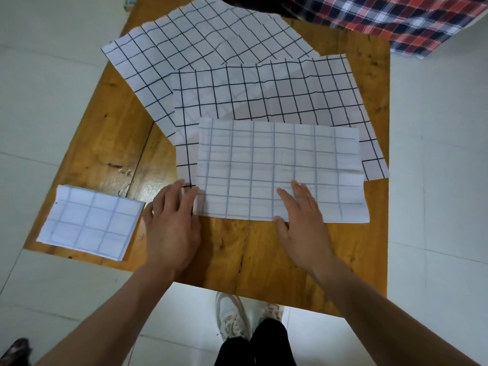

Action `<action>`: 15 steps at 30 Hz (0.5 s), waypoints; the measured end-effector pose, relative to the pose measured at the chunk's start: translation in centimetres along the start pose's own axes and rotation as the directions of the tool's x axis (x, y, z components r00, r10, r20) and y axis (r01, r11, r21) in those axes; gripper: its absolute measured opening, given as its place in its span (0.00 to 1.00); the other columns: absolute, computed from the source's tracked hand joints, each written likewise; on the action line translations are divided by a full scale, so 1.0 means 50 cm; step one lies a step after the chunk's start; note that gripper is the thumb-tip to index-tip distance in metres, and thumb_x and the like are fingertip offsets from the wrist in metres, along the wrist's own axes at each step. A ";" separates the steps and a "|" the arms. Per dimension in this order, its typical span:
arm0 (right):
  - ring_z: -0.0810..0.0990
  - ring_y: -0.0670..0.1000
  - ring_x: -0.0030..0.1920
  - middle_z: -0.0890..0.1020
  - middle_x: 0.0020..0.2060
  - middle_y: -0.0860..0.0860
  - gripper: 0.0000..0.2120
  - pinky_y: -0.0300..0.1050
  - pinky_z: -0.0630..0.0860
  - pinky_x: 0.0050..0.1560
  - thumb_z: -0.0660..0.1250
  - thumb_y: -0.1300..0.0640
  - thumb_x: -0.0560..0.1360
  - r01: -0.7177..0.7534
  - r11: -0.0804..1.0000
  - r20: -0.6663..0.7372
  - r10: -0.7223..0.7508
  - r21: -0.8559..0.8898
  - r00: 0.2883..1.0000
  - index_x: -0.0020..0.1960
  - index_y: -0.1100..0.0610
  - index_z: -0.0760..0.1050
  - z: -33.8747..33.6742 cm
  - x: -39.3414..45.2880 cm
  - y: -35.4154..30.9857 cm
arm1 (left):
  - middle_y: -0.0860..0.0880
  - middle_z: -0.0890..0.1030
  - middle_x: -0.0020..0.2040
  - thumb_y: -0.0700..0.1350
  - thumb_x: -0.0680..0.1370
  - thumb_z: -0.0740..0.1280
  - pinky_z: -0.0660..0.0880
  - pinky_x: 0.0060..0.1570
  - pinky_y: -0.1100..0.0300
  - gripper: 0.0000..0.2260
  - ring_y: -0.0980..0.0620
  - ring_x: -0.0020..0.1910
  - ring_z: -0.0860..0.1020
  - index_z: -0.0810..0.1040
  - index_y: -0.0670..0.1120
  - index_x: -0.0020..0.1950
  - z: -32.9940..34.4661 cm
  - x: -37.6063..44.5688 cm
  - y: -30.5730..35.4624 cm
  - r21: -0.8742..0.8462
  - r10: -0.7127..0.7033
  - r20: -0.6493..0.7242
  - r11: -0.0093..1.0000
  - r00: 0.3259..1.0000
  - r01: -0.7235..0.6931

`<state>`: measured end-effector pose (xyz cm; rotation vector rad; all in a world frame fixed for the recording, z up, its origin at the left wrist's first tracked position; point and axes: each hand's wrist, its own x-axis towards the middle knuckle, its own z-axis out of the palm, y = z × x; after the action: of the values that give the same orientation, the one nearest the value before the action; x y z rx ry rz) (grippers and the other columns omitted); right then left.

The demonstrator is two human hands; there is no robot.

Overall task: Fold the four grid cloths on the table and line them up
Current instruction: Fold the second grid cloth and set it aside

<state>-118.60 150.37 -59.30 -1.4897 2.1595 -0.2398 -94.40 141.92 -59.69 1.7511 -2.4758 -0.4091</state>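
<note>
A: What's on your wooden table (pixel 111 133)?

B: Two unfolded grid cloths (pixel 200 48) overlap at the back; your half-folded cloth (pixel 277 165) lies nearer; the small folded cloth (pixel 89 223) sits front-left.

A: Your hands?

B: Left hand (pixel 171 223) flat at its left edge, right hand (pixel 303 220) flat on its near edge, fingers straight.

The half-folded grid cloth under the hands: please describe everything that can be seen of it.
The half-folded grid cloth is white thin fabric with pale blue-grey lines, folded into a wide rectangle, flat and lightly creased. It lies near the table's front edge, its far part overlapping an unfolded black-lined cloth. The left hand touches its left edge; the right hand rests flat on its near edge.
</note>
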 end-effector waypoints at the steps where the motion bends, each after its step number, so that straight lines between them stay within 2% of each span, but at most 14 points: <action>1: 0.43 0.47 0.78 0.50 0.79 0.45 0.26 0.49 0.50 0.77 0.59 0.50 0.82 0.018 1.000 -0.010 -0.018 0.005 1.000 0.78 0.47 0.56 -0.002 0.000 -0.005 | 0.46 0.69 0.74 0.45 0.76 0.66 0.66 0.65 0.38 0.22 0.41 0.73 0.64 0.71 0.50 0.71 -0.001 0.003 -0.004 0.002 0.057 -0.001 0.998 0.998 -0.057; 3: 0.46 0.46 0.78 0.53 0.78 0.45 0.25 0.46 0.49 0.77 0.60 0.50 0.82 0.071 0.997 -0.009 -0.071 0.008 0.997 0.77 0.46 0.58 -0.006 -0.002 -0.015 | 0.46 0.73 0.71 0.42 0.74 0.69 0.66 0.64 0.41 0.23 0.42 0.72 0.66 0.73 0.49 0.69 -0.004 0.013 -0.010 0.011 0.203 0.012 0.979 0.979 -0.203; 5: 0.48 0.45 0.78 0.55 0.78 0.45 0.23 0.44 0.50 0.75 0.59 0.50 0.82 0.105 0.994 0.008 -0.105 0.015 0.994 0.76 0.46 0.61 -0.003 -0.002 -0.024 | 0.48 0.76 0.69 0.43 0.73 0.67 0.65 0.63 0.44 0.20 0.43 0.70 0.68 0.76 0.48 0.65 -0.007 0.029 -0.014 0.021 0.336 0.036 0.941 0.941 -0.337; 7: 0.49 0.45 0.78 0.56 0.78 0.45 0.22 0.44 0.52 0.75 0.58 0.49 0.82 0.091 0.996 0.021 -0.091 0.023 0.996 0.76 0.47 0.62 0.003 0.000 -0.025 | 0.50 0.78 0.65 0.43 0.71 0.69 0.66 0.62 0.48 0.19 0.45 0.67 0.72 0.78 0.49 0.63 -0.015 0.046 -0.011 0.041 0.415 0.088 0.907 0.906 -0.419; 11: 0.50 0.46 0.78 0.56 0.78 0.45 0.23 0.46 0.54 0.77 0.58 0.50 0.82 0.076 0.997 0.037 -0.076 0.004 0.996 0.76 0.48 0.61 0.008 0.003 -0.016 | 0.49 0.81 0.57 0.42 0.63 0.77 0.72 0.54 0.47 0.23 0.43 0.56 0.78 0.81 0.47 0.58 -0.029 0.067 0.008 0.101 0.424 0.166 0.891 0.890 -0.443; 15: 0.49 0.45 0.77 0.55 0.78 0.44 0.23 0.43 0.52 0.75 0.58 0.50 0.82 0.090 0.995 0.055 -0.092 0.033 0.994 0.76 0.47 0.61 -0.001 0.003 -0.015 | 0.46 0.82 0.50 0.37 0.60 0.76 0.74 0.47 0.47 0.22 0.41 0.48 0.79 0.81 0.44 0.53 -0.026 0.076 0.018 0.137 0.451 0.136 0.873 0.882 -0.468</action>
<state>-118.06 149.97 -59.01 -1.5607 2.0375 -0.2579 -96.25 138.41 -58.52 1.1339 -2.9541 -0.2561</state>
